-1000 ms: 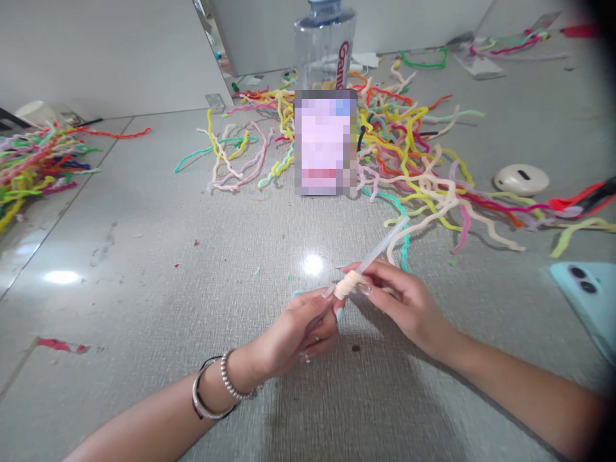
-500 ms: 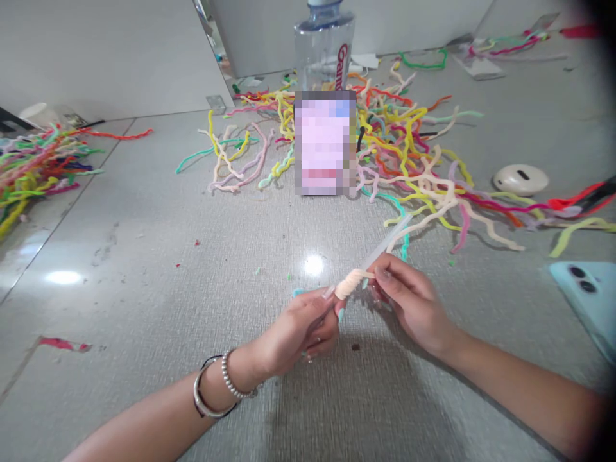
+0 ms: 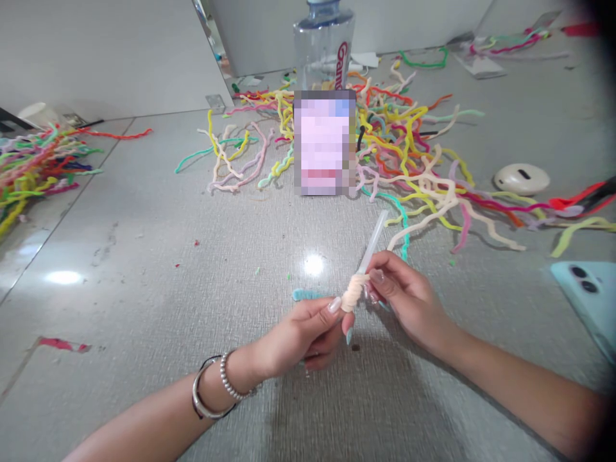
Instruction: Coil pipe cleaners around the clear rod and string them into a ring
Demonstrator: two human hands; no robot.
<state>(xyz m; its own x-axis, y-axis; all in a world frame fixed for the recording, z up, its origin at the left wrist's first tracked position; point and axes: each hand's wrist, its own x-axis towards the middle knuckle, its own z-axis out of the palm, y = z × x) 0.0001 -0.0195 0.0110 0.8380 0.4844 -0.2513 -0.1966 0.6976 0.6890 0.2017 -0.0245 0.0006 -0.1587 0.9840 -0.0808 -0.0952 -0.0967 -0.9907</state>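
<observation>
My left hand [image 3: 308, 333] pinches a translucent straw-like stick [image 3: 374, 240] at its lower part, thumb against a cream pipe cleaner [image 3: 355, 292]. The pipe cleaner is wound round the stick in several tight turns. At the coil's upper end, my right hand [image 3: 404, 292] is closed on the pipe cleaner's loose end between thumb and fingers. The stick's upper part sticks out bare, slanting away to the right. Behind my left hand lies a light blue fuzzy piece [image 3: 307, 294], partly hidden by the fingers.
A propped phone [image 3: 322, 144] with a blurred screen leans before a clear bottle [image 3: 325, 51]. Tangled coloured pipe cleaners [image 3: 414, 135] spread around it, with another pile [image 3: 43, 160] at left. A white earbud case [image 3: 522, 179] and a light blue phone [image 3: 584, 301] lie at right.
My right hand first drew back to the right with the pipe cleaner's end, then came nearer the coil. The stick has turned more upright, and more of the light blue piece shows.
</observation>
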